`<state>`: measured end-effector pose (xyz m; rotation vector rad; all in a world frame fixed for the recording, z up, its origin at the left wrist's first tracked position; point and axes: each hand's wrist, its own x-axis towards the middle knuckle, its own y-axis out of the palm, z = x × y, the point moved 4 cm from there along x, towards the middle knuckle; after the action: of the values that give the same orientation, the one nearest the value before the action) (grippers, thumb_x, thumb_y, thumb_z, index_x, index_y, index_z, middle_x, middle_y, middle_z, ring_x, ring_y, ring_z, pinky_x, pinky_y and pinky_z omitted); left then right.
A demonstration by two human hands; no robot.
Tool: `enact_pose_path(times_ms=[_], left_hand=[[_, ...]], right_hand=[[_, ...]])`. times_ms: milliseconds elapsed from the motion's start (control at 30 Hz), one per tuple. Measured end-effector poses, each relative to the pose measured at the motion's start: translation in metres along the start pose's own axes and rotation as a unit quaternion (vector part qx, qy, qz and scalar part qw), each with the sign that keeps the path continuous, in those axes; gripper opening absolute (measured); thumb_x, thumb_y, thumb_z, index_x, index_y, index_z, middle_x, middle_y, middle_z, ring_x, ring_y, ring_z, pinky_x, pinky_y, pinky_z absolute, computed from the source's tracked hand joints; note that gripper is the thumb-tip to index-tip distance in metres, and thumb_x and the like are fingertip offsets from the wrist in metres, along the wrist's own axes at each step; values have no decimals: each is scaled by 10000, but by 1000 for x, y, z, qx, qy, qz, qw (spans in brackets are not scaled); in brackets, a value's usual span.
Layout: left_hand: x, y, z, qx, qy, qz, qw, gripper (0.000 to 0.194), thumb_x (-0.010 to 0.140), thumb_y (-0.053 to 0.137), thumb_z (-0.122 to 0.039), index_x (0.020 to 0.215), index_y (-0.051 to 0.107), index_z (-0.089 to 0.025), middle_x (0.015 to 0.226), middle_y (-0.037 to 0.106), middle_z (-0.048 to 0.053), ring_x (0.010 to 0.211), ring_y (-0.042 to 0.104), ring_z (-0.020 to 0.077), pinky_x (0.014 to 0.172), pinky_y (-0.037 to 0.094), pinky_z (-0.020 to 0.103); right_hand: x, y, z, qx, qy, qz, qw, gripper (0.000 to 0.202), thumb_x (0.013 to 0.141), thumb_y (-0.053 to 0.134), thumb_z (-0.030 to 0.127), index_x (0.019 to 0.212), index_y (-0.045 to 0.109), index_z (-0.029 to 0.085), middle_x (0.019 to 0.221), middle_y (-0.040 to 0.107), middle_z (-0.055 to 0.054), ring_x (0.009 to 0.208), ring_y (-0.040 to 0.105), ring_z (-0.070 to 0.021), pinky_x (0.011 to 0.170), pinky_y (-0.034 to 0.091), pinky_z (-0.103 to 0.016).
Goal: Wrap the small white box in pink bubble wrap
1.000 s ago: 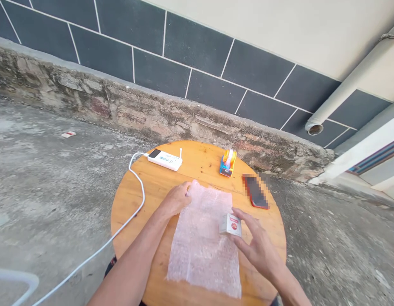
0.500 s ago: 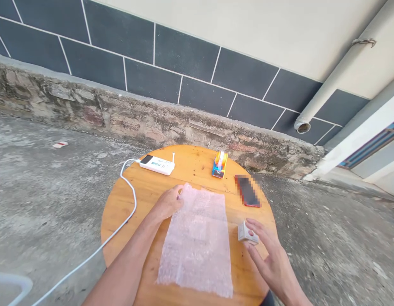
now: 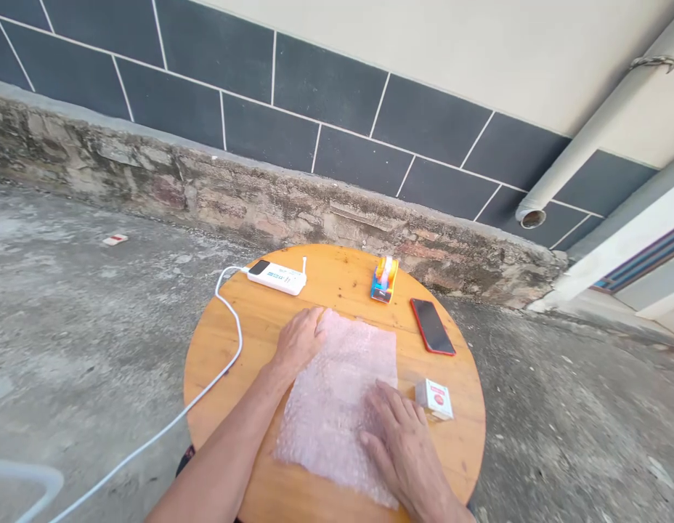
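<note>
A sheet of pinkish bubble wrap (image 3: 337, 414) lies flat on the round wooden table (image 3: 255, 319). At its far left corner rests my left hand (image 3: 301, 338), fingers stretched along the edge. My right hand (image 3: 399, 443) lies spread on the right side of the sheet, palm down. Just beyond its fingers, to the right, stands a small white box (image 3: 435, 399) with red print, and nothing holds it.
A red-edged phone (image 3: 433, 327) lies at the table's right. Toward the back sit a yellow and blue tape dispenser (image 3: 384, 280) and a white power strip (image 3: 277, 277), whose white cable (image 3: 236, 319) runs off the left edge. Behind stands a stone-based wall (image 3: 250, 203).
My right hand has let go of the small white box and moved left onto the bubble wrap. My left hand stays at the far left corner, its fingers now flatter.
</note>
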<state>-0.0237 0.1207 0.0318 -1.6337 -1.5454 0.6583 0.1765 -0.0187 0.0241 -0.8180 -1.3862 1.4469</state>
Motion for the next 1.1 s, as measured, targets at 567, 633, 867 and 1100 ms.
enact_pose_path(times_ms=[567, 633, 867, 1100], left_hand=[[-25, 14, -14, 11, 170, 199, 965, 88, 613, 553, -166, 641, 620, -215, 663, 637, -32, 632, 547, 145, 527, 295, 227], [-25, 12, -18, 16, 174, 198, 965, 83, 622, 552, -168, 638, 621, -213, 667, 641, -27, 633, 551, 147, 527, 301, 226], [-53, -27, -63, 19, 219, 138, 966, 172, 782, 453, -147, 768, 607, -221, 823, 636, -11, 774, 561, 155, 666, 362, 260], [-130, 4, -45, -5, 228, 93, 969, 166, 736, 554, -82, 797, 625, -218, 1049, 576, 24, 991, 507, 213, 867, 406, 354]], right_hand=[[-36, 7, -19, -72, -76, -87, 991, 397, 855, 573, 314, 1233, 548, 195, 1319, 546, -95, 1170, 526, -270, 930, 426, -395], [-52, 2, -28, -88, -84, -125, 985, 323, 837, 599, 285, 1146, 593, 193, 1223, 617, -85, 1076, 588, -250, 876, 452, -362], [-37, -17, -20, -23, -26, -95, 995, 275, 844, 489, 144, 1084, 600, 217, 1224, 598, -70, 1062, 574, -242, 856, 462, -371], [35, -13, 23, 39, -59, -33, 997, 436, 820, 457, 68, 1207, 559, 242, 1335, 520, -40, 1204, 468, -217, 981, 395, -373]])
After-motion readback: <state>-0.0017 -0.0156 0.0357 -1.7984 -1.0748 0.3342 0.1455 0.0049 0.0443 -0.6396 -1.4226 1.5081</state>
